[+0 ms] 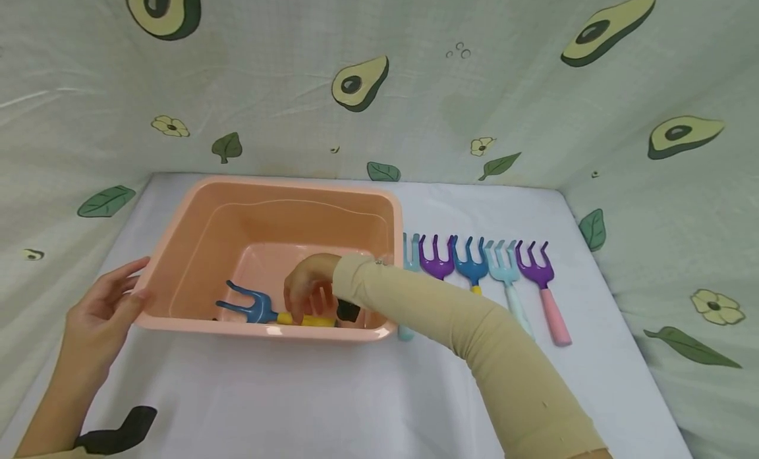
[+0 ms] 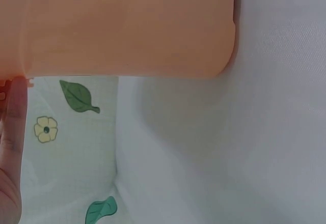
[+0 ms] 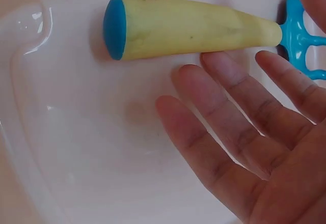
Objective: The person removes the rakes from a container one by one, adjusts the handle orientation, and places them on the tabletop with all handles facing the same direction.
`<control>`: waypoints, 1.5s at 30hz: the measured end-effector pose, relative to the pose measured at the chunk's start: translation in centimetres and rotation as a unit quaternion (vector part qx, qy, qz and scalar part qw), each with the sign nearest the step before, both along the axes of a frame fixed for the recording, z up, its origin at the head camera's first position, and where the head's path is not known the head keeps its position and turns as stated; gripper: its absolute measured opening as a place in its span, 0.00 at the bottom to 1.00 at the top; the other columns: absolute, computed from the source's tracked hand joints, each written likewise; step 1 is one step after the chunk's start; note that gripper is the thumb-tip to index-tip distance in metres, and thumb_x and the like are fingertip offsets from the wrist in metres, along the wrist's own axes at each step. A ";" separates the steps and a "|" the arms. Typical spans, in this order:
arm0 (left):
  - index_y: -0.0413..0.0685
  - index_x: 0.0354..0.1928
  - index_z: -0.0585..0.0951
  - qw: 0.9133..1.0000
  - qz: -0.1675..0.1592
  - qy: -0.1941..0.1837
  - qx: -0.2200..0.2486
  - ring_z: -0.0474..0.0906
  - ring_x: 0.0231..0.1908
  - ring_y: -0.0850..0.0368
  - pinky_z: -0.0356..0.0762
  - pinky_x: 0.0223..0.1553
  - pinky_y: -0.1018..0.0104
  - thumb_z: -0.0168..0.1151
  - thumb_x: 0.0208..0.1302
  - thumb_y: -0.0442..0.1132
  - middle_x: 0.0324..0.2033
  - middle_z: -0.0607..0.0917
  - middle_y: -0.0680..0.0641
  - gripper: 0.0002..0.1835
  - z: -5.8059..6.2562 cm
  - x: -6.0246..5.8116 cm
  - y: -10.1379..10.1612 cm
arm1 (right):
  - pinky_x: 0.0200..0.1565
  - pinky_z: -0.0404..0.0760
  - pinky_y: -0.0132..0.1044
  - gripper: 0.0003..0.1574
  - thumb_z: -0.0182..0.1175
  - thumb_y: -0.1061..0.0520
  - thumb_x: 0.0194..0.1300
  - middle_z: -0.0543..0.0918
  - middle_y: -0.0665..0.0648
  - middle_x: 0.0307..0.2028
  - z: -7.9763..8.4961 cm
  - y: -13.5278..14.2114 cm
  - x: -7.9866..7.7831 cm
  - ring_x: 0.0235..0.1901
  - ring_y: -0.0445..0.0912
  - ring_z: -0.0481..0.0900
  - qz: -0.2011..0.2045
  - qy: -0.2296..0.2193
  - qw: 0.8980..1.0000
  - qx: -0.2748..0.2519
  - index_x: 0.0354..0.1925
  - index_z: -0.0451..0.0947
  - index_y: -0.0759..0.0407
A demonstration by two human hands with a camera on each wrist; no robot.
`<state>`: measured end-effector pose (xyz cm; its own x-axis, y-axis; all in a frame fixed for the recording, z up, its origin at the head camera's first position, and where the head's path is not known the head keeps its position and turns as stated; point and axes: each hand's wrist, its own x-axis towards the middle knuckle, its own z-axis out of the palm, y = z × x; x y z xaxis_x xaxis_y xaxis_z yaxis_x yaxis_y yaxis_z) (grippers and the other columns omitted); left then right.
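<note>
A peach plastic tub (image 1: 284, 209) stands on the white-covered table. My left hand (image 1: 103, 311) grips its left rim, thumb at the edge and fingers against the outside; the left wrist view shows the tub's outer wall (image 2: 127, 30) close up. Inside the tub lies a blue garden hand fork (image 1: 259, 309) with a yellow handle, prongs to the left. Reaching in from the right, my right hand (image 1: 305, 284) hovers around that handle. The right wrist view shows its fingers (image 3: 219, 102) extended and spread beside the yellow handle (image 3: 188, 28), not closed round it.
Right of the tub, several hand forks lie in a row: light blue, purple (image 1: 437, 267), blue (image 1: 471, 269), light blue (image 1: 504, 272), and purple with a pink handle (image 1: 555, 317). My right sleeve (image 1: 450, 321) crosses over some handles. Avocado-print cloth (image 1: 427, 116) walls the back and sides.
</note>
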<state>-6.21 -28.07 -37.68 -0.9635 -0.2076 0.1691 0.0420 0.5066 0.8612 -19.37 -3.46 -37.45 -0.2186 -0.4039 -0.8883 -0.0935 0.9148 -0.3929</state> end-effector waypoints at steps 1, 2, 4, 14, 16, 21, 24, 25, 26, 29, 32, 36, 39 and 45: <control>0.49 0.65 0.67 1.000 0.000 0.001 0.003 0.76 0.38 0.79 0.72 0.36 0.89 0.54 0.64 0.29 0.43 0.77 0.69 0.27 0.0 0.0 0.0 | 0.48 0.80 0.44 0.12 0.66 0.56 0.52 0.81 0.55 0.41 0.1 0.1 0.1 0.47 0.51 0.79 -0.001 0.001 1.000 -0.003 0.38 0.78 0.49; 0.49 0.65 0.67 1.000 0.000 0.000 0.005 0.76 0.38 0.79 0.72 0.36 0.89 0.54 0.64 0.29 0.43 0.77 0.69 0.27 0.0 0.0 0.0 | 0.48 0.80 0.45 0.11 0.66 0.56 0.53 0.82 0.56 0.41 0.1 0.2 0.1 0.47 0.52 0.79 0.000 0.000 1.000 -0.006 0.38 0.78 0.49; 0.49 0.65 0.67 1.000 -0.001 0.001 0.009 0.76 0.37 0.79 0.72 0.36 0.89 0.54 0.64 0.29 0.43 0.77 0.68 0.27 0.0 0.0 0.1 | 0.48 0.80 0.45 0.10 0.65 0.57 0.52 0.82 0.56 0.40 0.2 0.3 0.2 0.46 0.52 0.79 -0.002 -0.004 1.000 -0.009 0.36 0.79 0.50; 0.50 0.65 0.68 1.000 0.015 -0.003 -0.003 0.75 0.38 0.80 0.71 0.36 0.89 0.55 0.64 0.30 0.42 0.76 0.71 0.26 0.1 -0.1 0.2 | 0.51 0.78 0.44 0.07 0.60 0.55 0.58 0.79 0.56 0.32 -0.1 -0.2 0.0 0.34 0.49 0.75 0.084 -0.072 0.994 0.004 0.31 0.81 0.57; 0.51 0.65 0.67 1.000 0.014 -0.004 -0.005 0.75 0.38 0.80 0.71 0.36 0.90 0.54 0.64 0.31 0.42 0.76 0.71 0.27 0.2 -0.1 0.2 | 0.50 0.78 0.45 0.09 0.59 0.55 0.60 0.79 0.56 0.29 -0.1 -0.3 0.0 0.34 0.49 0.75 0.096 -0.082 0.992 0.004 0.30 0.81 0.59; 0.51 0.65 0.67 1.000 0.010 -0.005 -0.005 0.75 0.38 0.79 0.71 0.36 0.90 0.54 0.65 0.31 0.43 0.76 0.70 0.27 0.1 0.0 0.1 | 0.35 0.74 0.38 0.07 0.57 0.57 0.59 0.76 0.56 0.25 0.0 0.1 0.3 0.27 0.49 0.71 0.053 -0.101 0.993 0.019 0.28 0.78 0.59; 0.51 0.65 0.67 1.000 0.012 -0.007 -0.003 0.76 0.38 0.79 0.71 0.36 0.89 0.54 0.64 0.30 0.43 0.76 0.70 0.27 0.1 0.0 0.1 | 0.35 0.78 0.39 0.04 0.58 0.61 0.55 0.79 0.57 0.27 0.3 0.6 0.5 0.28 0.50 0.75 -0.006 -0.091 0.996 0.018 0.30 0.80 0.59; 0.51 0.65 0.67 1.000 0.013 -0.008 -0.002 0.75 0.38 0.79 0.71 0.36 0.89 0.54 0.64 0.31 0.43 0.76 0.70 0.27 0.1 0.0 0.2 | 0.36 0.80 0.41 0.06 0.58 0.63 0.53 0.80 0.58 0.28 0.4 0.7 0.7 0.29 0.51 0.77 -0.032 -0.092 0.995 0.018 0.31 0.81 0.59; 0.51 0.65 0.67 1.000 0.013 -0.008 -0.003 0.75 0.38 0.79 0.71 0.36 0.89 0.54 0.64 0.31 0.42 0.76 0.71 0.27 0.1 0.0 0.2 | 0.36 0.80 0.41 0.08 0.58 0.65 0.51 0.79 0.57 0.28 0.5 0.9 0.7 0.28 0.51 0.77 -0.059 -0.093 0.994 0.017 0.32 0.81 0.58; 0.52 0.65 0.67 1.000 0.015 -0.008 -0.004 0.75 0.38 0.79 0.71 0.35 0.89 0.54 0.65 0.31 0.42 0.76 0.71 0.27 0.0 -0.1 0.2 | 0.38 0.81 0.44 0.15 0.57 0.70 0.48 0.78 0.57 0.28 0.7 1.1 0.8 0.27 0.52 0.76 -0.109 -0.109 0.988 0.010 0.35 0.82 0.58; 0.52 0.65 0.67 1.000 0.017 -0.008 -0.003 0.75 0.38 0.79 0.72 0.35 0.89 0.54 0.65 0.32 0.42 0.76 0.71 0.26 0.0 -0.1 0.2 | 0.39 0.81 0.44 0.16 0.56 0.71 0.50 0.77 0.57 0.28 0.6 0.9 0.7 0.26 0.50 0.74 -0.093 -0.115 0.989 0.007 0.37 0.80 0.58; 0.52 0.65 0.68 1.000 0.017 -0.007 -0.003 0.75 0.38 0.79 0.72 0.35 0.89 0.54 0.65 0.31 0.42 0.76 0.71 0.26 -0.1 -0.2 0.2 | 0.36 0.79 0.38 0.17 0.56 0.72 0.52 0.75 0.56 0.32 0.3 0.5 0.4 0.25 0.49 0.73 -0.076 -0.126 0.989 0.004 0.40 0.76 0.59; 0.52 0.65 0.68 1.000 0.016 -0.006 0.000 0.75 0.38 0.79 0.72 0.35 0.89 0.54 0.65 0.31 0.42 0.76 0.71 0.26 -0.1 -0.2 0.2 | 0.33 0.74 0.33 0.17 0.54 0.73 0.53 0.73 0.56 0.35 0.1 0.4 0.3 0.25 0.48 0.71 -0.057 -0.130 0.990 -0.015 0.41 0.71 0.60; 0.52 0.65 0.67 1.000 0.017 -0.006 -0.004 0.75 0.38 0.79 0.72 0.35 0.89 0.54 0.65 0.31 0.42 0.76 0.71 0.26 0.0 -0.1 0.2 | 0.33 0.76 0.34 0.15 0.57 0.68 0.55 0.73 0.54 0.33 0.2 0.2 0.0 0.26 0.47 0.73 0.030 -0.070 0.997 -0.029 0.40 0.71 0.54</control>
<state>-6.33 -27.84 -37.69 -0.9578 -0.2390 0.1595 0.0146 0.5140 0.8577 -19.42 -3.22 -37.29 -0.0680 -0.4647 -0.8829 -0.0868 0.8843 -0.4588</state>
